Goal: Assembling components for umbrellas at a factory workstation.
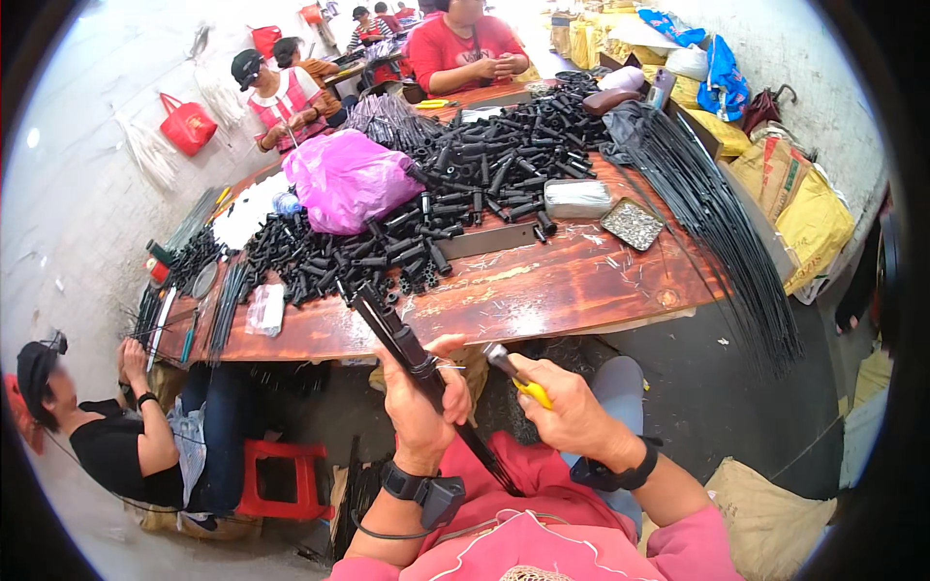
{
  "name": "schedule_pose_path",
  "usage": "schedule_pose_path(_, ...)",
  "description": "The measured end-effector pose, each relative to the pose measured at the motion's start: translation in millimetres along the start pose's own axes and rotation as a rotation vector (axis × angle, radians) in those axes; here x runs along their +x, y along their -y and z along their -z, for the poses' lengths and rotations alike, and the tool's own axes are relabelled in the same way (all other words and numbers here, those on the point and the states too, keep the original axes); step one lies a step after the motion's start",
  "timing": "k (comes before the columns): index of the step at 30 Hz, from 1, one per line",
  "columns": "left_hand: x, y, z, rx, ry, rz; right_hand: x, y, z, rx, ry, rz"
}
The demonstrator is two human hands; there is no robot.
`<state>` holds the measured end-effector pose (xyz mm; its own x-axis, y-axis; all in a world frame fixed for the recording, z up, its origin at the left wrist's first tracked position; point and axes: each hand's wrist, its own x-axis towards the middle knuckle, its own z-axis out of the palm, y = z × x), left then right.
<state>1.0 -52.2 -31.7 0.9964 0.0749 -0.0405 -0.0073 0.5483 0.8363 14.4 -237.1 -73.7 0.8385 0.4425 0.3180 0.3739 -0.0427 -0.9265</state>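
Pink sleeves point(693, 540); black wristbands point(403, 482), left one bearing boxy module point(445, 503), dark cable point(376, 535); pale-blue trousers point(621, 385).

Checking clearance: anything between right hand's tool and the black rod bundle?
Yes: fingers of the left hand stand between the black rod bundle and the yellow-handled tool in the right hand. Beyond them, the gap looks open.

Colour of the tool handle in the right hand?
The tool handle is yellow where it shows past the right hand; head view.
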Motion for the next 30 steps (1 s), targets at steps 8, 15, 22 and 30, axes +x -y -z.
schedule_pose_path(8, -8, -3, -5, 0.021, -0.103, 0.073, 14, 31, -20, -0.796, -0.090, 0.180)
schedule_pose_path(15, -5, -1, -8, 0.019, -0.120, 0.082, 21, 19, -28, -0.879, -0.270, 0.271)
schedule_pose_path(22, -11, 5, -5, 0.047, 0.008, 0.041, 37, 27, 17, -0.886, -0.188, 0.462)
schedule_pose_path(30, -24, 8, -4, 0.151, 0.188, -0.099, 51, 37, 53, -0.009, 0.952, -0.465)
